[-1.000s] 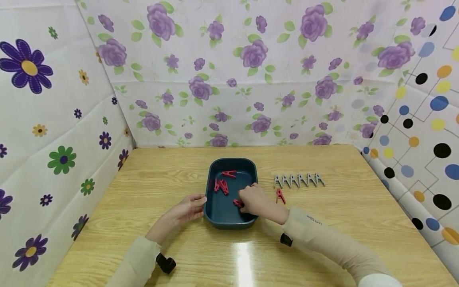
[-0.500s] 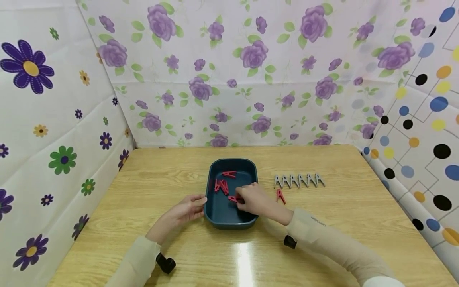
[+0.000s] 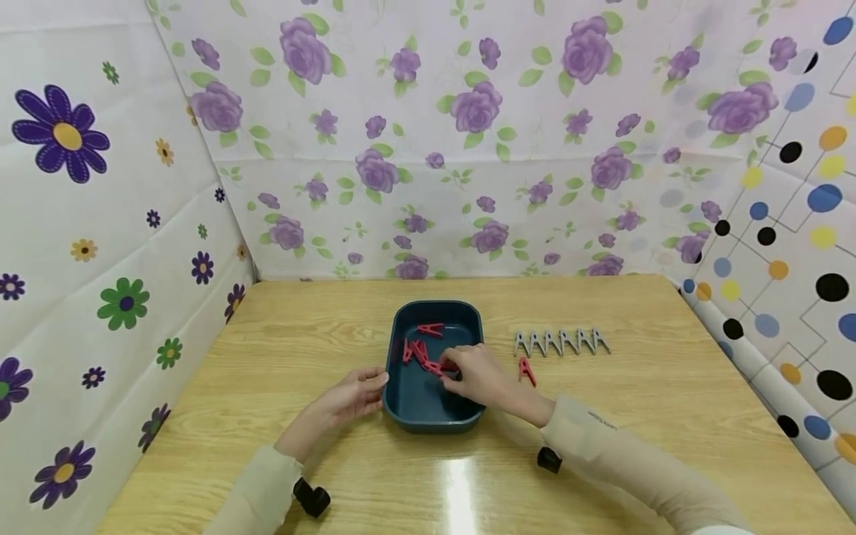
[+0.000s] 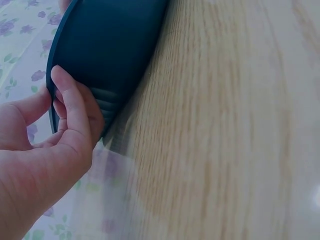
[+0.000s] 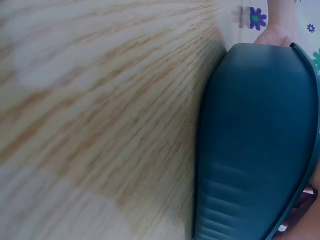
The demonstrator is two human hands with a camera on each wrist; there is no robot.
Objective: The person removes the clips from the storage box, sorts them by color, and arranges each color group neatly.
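A dark teal bin (image 3: 435,427) stands on the table with several red clothespins (image 3: 431,329) in it. My left hand (image 3: 351,399) grips the bin's left rim, its thumb at the edge and its fingers against the outer wall (image 4: 107,55). Reaching over the right side, my right hand (image 3: 480,377) holds a red clothespin (image 3: 432,366) between thumb and fingers inside the bin. That clothespin lies close to the others near the left wall. In the right wrist view the bin wall (image 5: 255,140) hides most of the right hand.
Right of the bin, several grey clothespins (image 3: 563,342) stand in a row on the wooden table (image 3: 321,319). One red clothespin (image 3: 527,371) lies below the row's left end. Patterned cloths (image 3: 428,186) hang along the back and both sides.
My right hand has shifted the held red clothespin leftward and slightly up, towards the other red ones. The left hand keeps its grip on the rim. The head view has tilted slightly.
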